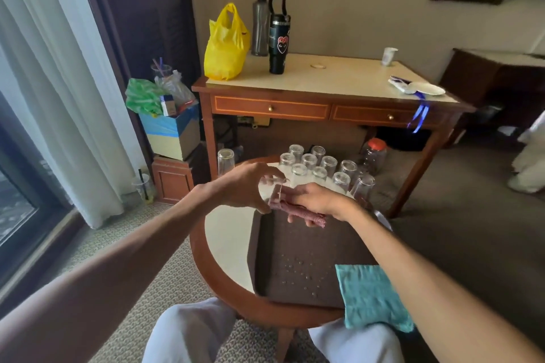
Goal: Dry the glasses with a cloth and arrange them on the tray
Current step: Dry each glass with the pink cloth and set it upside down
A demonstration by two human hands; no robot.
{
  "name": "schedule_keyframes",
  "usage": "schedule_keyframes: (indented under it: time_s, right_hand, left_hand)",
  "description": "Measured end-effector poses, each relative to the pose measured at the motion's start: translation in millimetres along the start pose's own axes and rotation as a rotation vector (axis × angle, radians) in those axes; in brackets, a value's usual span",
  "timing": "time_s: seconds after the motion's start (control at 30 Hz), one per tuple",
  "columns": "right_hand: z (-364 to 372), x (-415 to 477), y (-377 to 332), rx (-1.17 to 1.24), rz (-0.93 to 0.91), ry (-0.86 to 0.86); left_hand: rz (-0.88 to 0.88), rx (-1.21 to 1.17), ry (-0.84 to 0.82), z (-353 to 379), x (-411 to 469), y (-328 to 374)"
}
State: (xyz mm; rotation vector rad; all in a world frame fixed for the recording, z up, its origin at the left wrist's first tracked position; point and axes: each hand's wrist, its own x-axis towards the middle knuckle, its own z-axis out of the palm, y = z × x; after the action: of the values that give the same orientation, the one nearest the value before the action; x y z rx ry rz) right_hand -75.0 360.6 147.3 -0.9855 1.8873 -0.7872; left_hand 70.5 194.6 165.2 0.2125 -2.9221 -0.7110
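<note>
My left hand grips a clear glass held on its side above the far end of the dark brown tray. My right hand holds a dark red cloth, with its fingers pushed toward the mouth of the glass. Several glasses stand upside down in a cluster at the back of the round table. One more upturned glass stands apart at the far left. Water drops dot the tray's middle.
A teal cloth lies over the tray's near right corner. The round wooden table stands in front of my knees. Behind it is a desk with a yellow bag, bottles and a plate; a red-lidded jar sits on the floor.
</note>
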Motion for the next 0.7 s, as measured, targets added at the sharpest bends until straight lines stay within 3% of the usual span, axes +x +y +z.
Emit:
schedule_keyframes:
  time_s: [0.07, 0.2, 0.3, 0.4, 0.5, 0.63, 0.7]
  right_hand:
    - [-4, -8, 1, 0.014, -0.018, -0.012]
    - [-14, -23, 3, 0.038, -0.107, 0.125]
    - [-23, -28, 7, 0.027, -0.139, 0.171]
    - [-25, -33, 5, 0.025, -0.157, 0.221]
    - [-24, -25, 0, -0.121, -0.133, 0.41]
    - [-28, -4, 13, -0.367, 0.001, 0.684]
    - [-30, -3, 18, -0.46, -0.054, 0.762]
  left_hand:
    - [0.033, 0.01, -0.039, -2, 7, 14]
    - [0.003, -0.096, -0.059, -8, 18, 25]
    - [-0.17, -0.444, -0.165, -18, 19, 20]
    - [-0.453, -0.877, -0.269, -15, 17, 27]
    - [-0.607, -1.099, -0.165, -9, 22, 42]
    - [-0.635, -1.159, -0.024, -8, 31, 64]
    - [-0.633, -1.169, -0.021, -10, 32, 70]
